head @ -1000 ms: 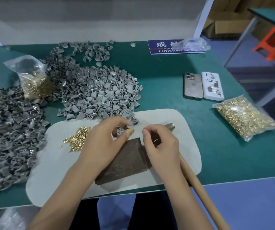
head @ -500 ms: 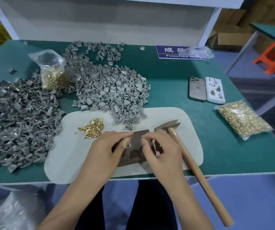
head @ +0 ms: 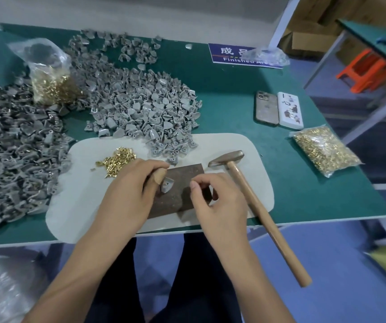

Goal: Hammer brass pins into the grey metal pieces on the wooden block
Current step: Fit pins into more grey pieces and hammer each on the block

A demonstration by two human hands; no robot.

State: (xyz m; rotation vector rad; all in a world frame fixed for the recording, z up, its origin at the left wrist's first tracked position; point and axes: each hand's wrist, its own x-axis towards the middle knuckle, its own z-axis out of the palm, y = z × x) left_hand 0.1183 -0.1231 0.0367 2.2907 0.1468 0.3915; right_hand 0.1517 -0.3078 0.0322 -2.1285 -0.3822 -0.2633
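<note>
A dark wooden block lies on a white mat at the table's front edge. My left hand pinches a grey metal piece and holds it on the block's left side. To the right of that piece, my right hand hovers over the block with thumb and forefinger pinched together; whether they hold a pin is too small to tell. A hammer with a wooden handle lies on the mat right of the block. Loose brass pins sit on the mat's far left.
Heaps of grey metal pieces cover the green table's middle and left. Bags of brass pins stand at far left and at right. Two phones lie at right. A blue sign is at the back.
My hands have drawn apart: the left one now holds the grey piece down on the block, the right one has pulled back to the right. The camera view has tilted down.
</note>
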